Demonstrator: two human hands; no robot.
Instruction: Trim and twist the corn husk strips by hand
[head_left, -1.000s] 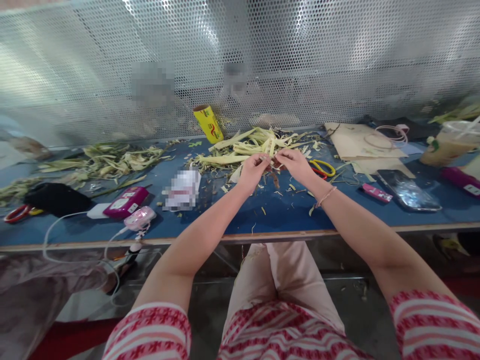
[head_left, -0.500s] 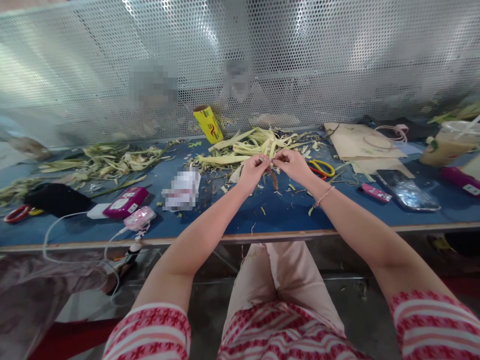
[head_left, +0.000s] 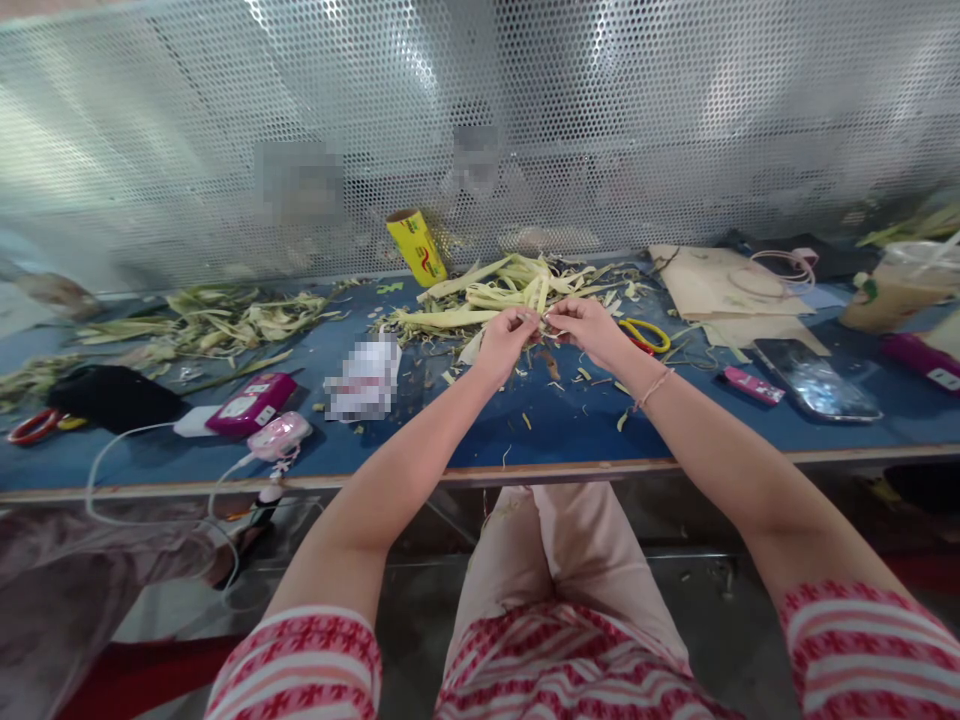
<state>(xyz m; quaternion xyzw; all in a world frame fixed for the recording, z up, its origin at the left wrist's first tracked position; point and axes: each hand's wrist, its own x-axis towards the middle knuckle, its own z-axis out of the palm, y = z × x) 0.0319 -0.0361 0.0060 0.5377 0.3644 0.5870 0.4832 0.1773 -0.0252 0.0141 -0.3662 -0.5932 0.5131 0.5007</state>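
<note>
My left hand [head_left: 508, 343] is closed in a pinch over the middle of the table, and my right hand [head_left: 590, 328] pinches close beside it, fingertips almost touching. What lies between the fingertips is small and mostly hidden by the fingers. Just behind both hands spreads a pile of pale green, husk-like plant strips [head_left: 457, 318], with small scraps scattered around it. Scissors with yellow and red handles [head_left: 646, 337] lie right of my right hand. Below the fingers a brown scrap [head_left: 552, 364] rests on the blue tabletop [head_left: 450, 440].
A yellow tube [head_left: 417, 248] stands tilted behind the pile, against a perforated metal panel [head_left: 600, 120]. To the left are more plant strips [head_left: 240, 320], a purple device [head_left: 251, 403] and cables. On the right lie brown paper [head_left: 720, 285], a phone [head_left: 816, 380] and a drink cup [head_left: 896, 285].
My right hand has turned and shifted very slightly, with its fingertips still close to the left ones. The rest looks the same.
</note>
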